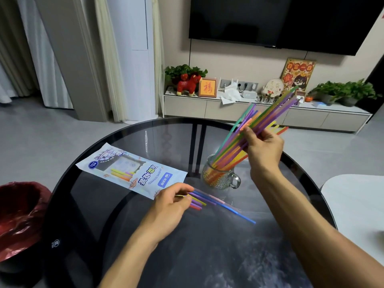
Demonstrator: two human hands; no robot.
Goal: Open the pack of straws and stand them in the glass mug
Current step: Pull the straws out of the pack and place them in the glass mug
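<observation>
A textured glass mug (220,176) stands on the round dark glass table (124,235), handle toward me. A bundle of colourful straws (268,115) leans in it, tilted up to the right. My right hand (262,146) is closed around the bundle's middle. Several loose straws (216,201) lie flat on the table in front of the mug. My left hand (171,201) rests on their left ends, fingers pinching them. The white-and-blue straw pack (131,169) lies flat to the left of the mug, with a few straws still visible through its window.
A bin lined with a red bag (19,217) stands on the floor at the left of the table. A white surface (357,204) adjoins the table on the right. Behind are a TV cabinet (264,113) with ornaments and plants.
</observation>
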